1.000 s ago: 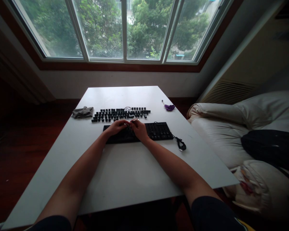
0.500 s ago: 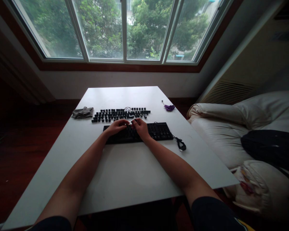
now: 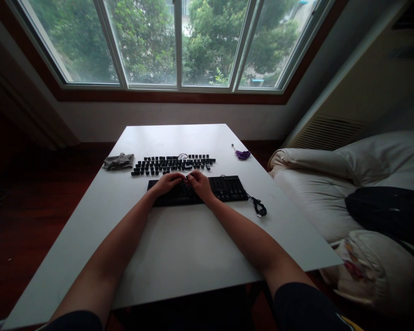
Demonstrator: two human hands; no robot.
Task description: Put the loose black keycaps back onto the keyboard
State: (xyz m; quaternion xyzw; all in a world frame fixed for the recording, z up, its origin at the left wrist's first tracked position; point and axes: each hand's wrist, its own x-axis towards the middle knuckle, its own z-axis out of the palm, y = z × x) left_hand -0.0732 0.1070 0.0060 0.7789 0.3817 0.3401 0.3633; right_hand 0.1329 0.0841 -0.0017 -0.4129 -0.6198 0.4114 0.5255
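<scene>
A black keyboard (image 3: pixel 227 188) lies across the white table, with both my hands over its middle-left part. My left hand (image 3: pixel 170 183) is closed, thumb and fingers drawn together at the keyboard's far edge. Facing it, my right hand (image 3: pixel 199 184) pinches a small dark piece (image 3: pixel 186 179) that looks like a keycap. The fingertips of both hands meet around this piece, and the fingers hide most of it. Just beyond the hands, many loose black keycaps (image 3: pixel 172 163) stand in rows. A thin pale wire loop (image 3: pixel 182 156) lies among them.
The keyboard's coiled cable (image 3: pixel 258 207) rests at its right end. A grey cloth (image 3: pixel 119 161) lies at the table's left edge, and a purple cloth (image 3: pixel 242 155) with a thin stick at the right. A cream sofa (image 3: pixel 307 184) with a dark bag (image 3: pixel 386 211) stands to the right.
My right hand has shifted slightly left, and its fingertips have come closer to those of my left hand. The left fingers have drawn in a little. Keyboard and keycap rows look unmoved.
</scene>
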